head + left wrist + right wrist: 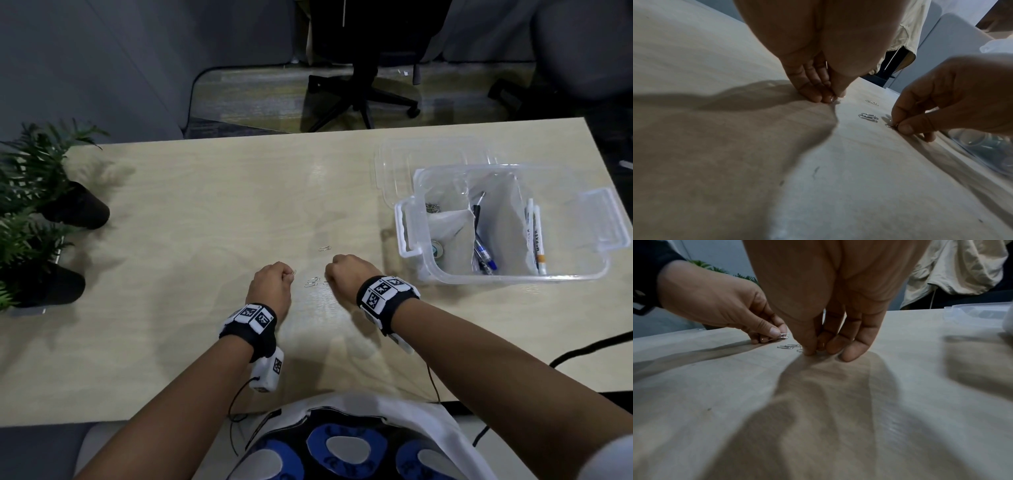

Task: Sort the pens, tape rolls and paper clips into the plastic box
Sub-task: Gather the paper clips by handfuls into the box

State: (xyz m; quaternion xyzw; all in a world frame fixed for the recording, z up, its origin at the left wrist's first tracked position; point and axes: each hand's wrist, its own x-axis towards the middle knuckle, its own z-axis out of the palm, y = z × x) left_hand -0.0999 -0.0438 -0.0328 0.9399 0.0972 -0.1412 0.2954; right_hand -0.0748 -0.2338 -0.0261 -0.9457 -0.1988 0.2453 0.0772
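Both hands pinch: left hand (270, 286) holds a small silver wire paper clip (784, 335), right hand (346, 274) nips another off the pale wooden table (205, 212) | step: gathering clips | loose clips (312, 282) between hands | next: carry to clear plastic box (507, 279).

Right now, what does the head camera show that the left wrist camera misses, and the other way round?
Only the head view shows the plastic box from above, with pens and markers in separate compartments, its lid behind it, and two potted plants on the left.

Only the left wrist view shows, close up, the right hand's thumb tip pressing on a paper clip on the table.

Both show the left hand, the right hand, and the loose paper clips lying between them.
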